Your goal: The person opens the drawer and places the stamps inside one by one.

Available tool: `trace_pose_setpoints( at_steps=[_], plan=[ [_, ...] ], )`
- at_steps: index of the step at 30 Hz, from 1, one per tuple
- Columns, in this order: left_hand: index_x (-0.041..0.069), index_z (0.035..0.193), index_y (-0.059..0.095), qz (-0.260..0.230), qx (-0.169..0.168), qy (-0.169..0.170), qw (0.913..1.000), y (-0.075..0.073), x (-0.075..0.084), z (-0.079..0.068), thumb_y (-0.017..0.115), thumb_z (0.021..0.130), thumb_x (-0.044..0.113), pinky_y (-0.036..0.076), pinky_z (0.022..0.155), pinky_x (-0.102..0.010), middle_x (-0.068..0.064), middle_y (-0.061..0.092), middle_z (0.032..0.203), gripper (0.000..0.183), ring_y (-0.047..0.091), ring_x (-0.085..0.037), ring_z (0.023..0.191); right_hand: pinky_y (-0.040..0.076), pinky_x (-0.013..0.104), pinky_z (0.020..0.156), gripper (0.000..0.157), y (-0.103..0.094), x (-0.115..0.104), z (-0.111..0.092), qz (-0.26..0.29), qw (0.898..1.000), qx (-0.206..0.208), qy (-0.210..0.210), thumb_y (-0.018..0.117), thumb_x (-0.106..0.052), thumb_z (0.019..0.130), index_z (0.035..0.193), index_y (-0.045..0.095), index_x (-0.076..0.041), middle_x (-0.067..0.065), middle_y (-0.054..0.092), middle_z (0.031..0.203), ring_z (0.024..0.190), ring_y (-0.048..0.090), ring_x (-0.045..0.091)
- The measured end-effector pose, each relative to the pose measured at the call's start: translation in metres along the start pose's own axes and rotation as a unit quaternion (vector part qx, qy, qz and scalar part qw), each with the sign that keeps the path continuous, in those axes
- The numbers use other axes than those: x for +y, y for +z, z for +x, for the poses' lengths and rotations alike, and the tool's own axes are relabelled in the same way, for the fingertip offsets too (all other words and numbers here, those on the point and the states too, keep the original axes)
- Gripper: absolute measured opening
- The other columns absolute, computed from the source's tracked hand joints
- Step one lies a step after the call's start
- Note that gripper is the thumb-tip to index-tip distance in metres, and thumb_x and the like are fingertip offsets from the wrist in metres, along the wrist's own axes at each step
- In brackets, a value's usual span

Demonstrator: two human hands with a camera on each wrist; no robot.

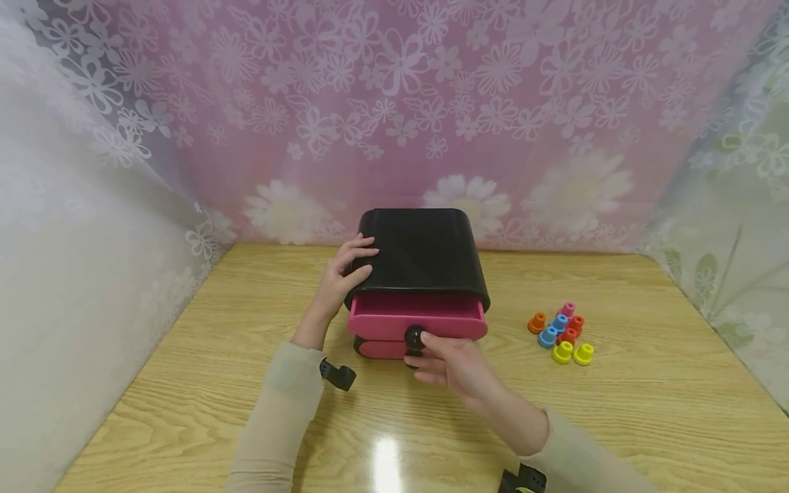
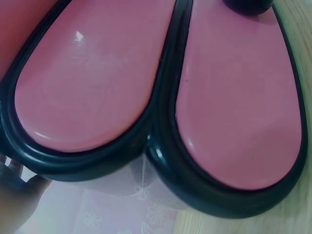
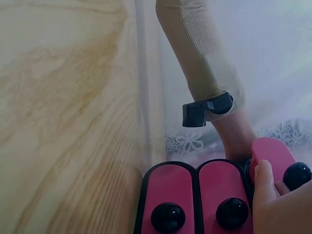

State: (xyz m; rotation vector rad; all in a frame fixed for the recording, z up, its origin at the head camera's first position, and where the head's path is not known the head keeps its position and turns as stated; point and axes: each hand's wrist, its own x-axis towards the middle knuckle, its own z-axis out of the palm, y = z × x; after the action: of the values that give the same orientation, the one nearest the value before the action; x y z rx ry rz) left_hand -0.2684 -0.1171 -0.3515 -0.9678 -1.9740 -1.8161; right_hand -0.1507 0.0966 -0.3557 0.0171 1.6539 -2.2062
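A black cabinet (image 1: 422, 250) with pink drawers stands at the middle of the table. Its top drawer (image 1: 419, 324) is pulled partway out. My right hand (image 1: 465, 373) holds that drawer's round black knob (image 1: 414, 337) with its fingertips; in the right wrist view the fingers lie beside the knob (image 3: 297, 176). My left hand (image 1: 348, 270) rests on the cabinet's upper left side, fingers extended over the top. The left wrist view shows part of this hand (image 2: 17, 195) at the black rim. Below the top drawer, two pink drawers (image 2: 92, 78) are closed.
Several small colored pegs (image 1: 559, 334), in orange, blue, pink, red and yellow, stand grouped on the wooden table (image 1: 641, 411) right of the cabinet. Flowered pink cloth (image 1: 401, 123) hangs behind the table, with pale cloth (image 1: 80, 287) at the sides.
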Motion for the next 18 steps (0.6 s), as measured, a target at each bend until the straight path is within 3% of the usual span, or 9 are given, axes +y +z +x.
trace_pose_setpoints(
  at_steps=[6,13,18],
  plan=[
    [-0.013,0.109,0.054,-0.001,-0.004,0.006,1.0,0.0,-0.001,0.0,0.05,0.083,-0.002,0.014,0.104,-0.039,-0.024,0.04,0.128,0.029,0.017,-0.027,0.131,0.049,0.038,0.076,0.03,0.0,0.004,-0.011,-0.011,1.0,-0.016,-0.003,0.059,-0.023,0.084,0.101,0.064,0.002,0.013,0.063,0.1,0.088,0.062,0.022],
    [-0.011,0.11,0.055,0.01,-0.004,0.001,0.9999,-0.001,-0.002,0.0,0.051,0.084,0.004,0.016,0.104,-0.038,-0.021,0.041,0.128,0.031,0.018,-0.025,0.131,0.047,0.039,0.079,0.023,0.001,0.009,-0.025,-0.006,0.999,-0.032,-0.001,0.057,-0.021,0.085,0.096,0.066,-0.003,0.009,0.063,0.1,0.091,0.062,0.023],
    [-0.016,0.109,0.052,0.002,-0.005,-0.005,1.0,0.001,0.009,-0.001,0.047,0.082,-0.007,0.014,0.104,-0.041,-0.027,0.038,0.128,0.028,0.015,-0.031,0.131,0.048,0.039,0.078,0.022,0.002,0.012,-0.033,-0.007,0.999,-0.038,0.001,0.055,-0.02,0.086,0.096,0.066,-0.003,0.009,0.063,0.101,0.09,0.062,0.022]
  ],
)
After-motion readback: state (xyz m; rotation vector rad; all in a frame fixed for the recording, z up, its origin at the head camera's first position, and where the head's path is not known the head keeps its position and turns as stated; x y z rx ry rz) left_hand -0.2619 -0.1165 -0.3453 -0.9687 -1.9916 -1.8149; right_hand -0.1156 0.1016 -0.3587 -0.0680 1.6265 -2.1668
